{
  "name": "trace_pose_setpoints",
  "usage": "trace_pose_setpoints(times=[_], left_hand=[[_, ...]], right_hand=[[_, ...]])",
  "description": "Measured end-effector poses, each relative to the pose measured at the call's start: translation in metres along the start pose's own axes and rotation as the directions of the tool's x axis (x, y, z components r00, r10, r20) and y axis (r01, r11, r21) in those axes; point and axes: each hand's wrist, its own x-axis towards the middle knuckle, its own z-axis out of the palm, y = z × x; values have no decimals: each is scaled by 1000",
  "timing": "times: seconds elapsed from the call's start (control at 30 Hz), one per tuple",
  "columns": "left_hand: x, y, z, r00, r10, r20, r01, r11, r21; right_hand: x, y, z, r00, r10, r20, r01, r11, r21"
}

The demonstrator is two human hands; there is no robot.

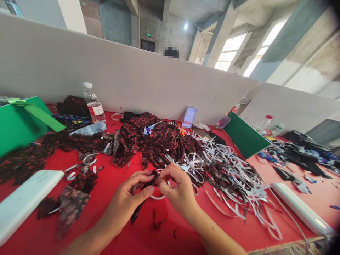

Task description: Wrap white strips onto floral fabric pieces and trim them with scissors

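Between my two hands is a small strip of dark fabric with a red print, its tail hanging below my left hand. The left thumb and fingers pinch that strip. My right hand is closed in a pinch at the strip's upper end, where a white band loops beneath both hands. Whether the band is joined to the fabric I cannot tell. Just beyond lies a heap of the same dark red-flowered fabric. Small dark scraps rest on the red table close to me.
A tangle of white strips spreads at the right. Behind the heap stand a water bottle and a phone against a pale partition. Green boards flank the place. White oblong devices lie left and right.
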Motion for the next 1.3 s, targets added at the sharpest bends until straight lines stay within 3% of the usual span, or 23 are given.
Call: trace_pose_setpoints(times=[0.17, 0.5, 0.67, 1.0, 1.3], left_hand=[[2, 0, 1, 999, -5, -43, 4, 1000, -15], [0, 1, -1, 987, 151, -62, -130, 956, 263], [-1, 2, 2, 980, 189, -65, -160, 938, 307], [0, -1, 1, 1000, 29, -5, -28, 999, 36], [-1, 7, 4, 987, -162, 17, 162, 968, -189]], right_hand=[[-1, -1, 2, 1000, 12, -29, -13, 1000, -22], [-2, 2, 2, 998, 55, -4, -55, 998, 3], [-2, 2, 2, 999, 51, -5, -50, 998, 29], [0, 2, 0, 999, 48, 14, -49, 997, 54], [2, 3, -2, 1000, -3, 30, 2, 1000, 30]])
